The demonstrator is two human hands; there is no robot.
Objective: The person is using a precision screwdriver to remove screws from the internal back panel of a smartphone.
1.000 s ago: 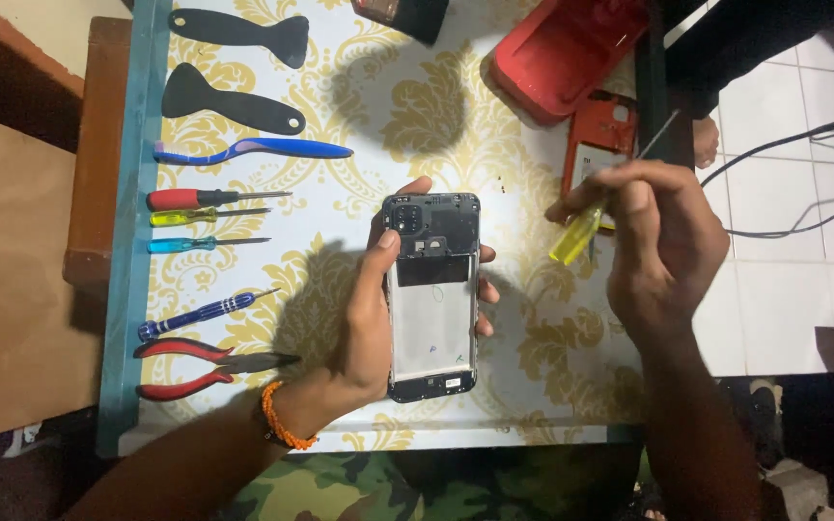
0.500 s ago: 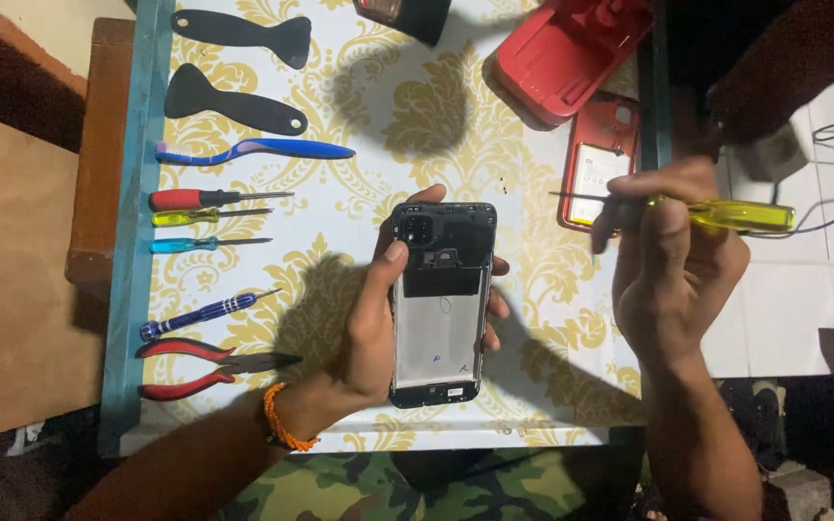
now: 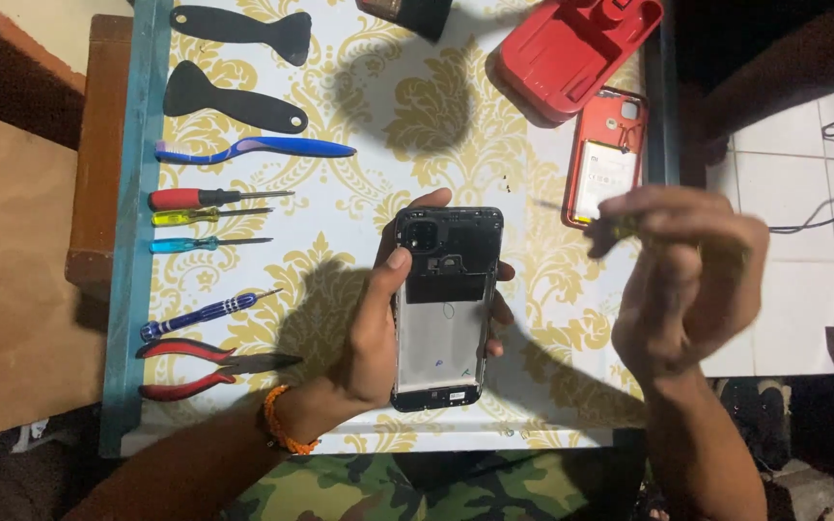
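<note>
- The opened black smartphone with its back cover off point(image 3: 446, 309) is held above the middle of the table, near the front edge, its camera end pointing away from the person.
- The left hand point(image 3: 374, 333) is clasped around the phone's sides, thumb on the left edge and fingertips showing past the right edge.
- The right hand point(image 3: 687, 280) hovers to the right of the phone, blurred, fingers pinched on a small yellow-handled screwdriver point(image 3: 610, 227) whose thin tip points left.
- Just beyond that hand lies a red phone back cover point(image 3: 608, 154), with a red plastic case point(image 3: 576, 48) beyond it.
- The white tablecloth with gold floral pattern point(image 3: 388, 125) carries a row at its left: two black plastic pry tools, a blue toothbrush point(image 3: 253, 150), small screwdrivers, and red-handled pliers point(image 3: 205, 371).
</note>
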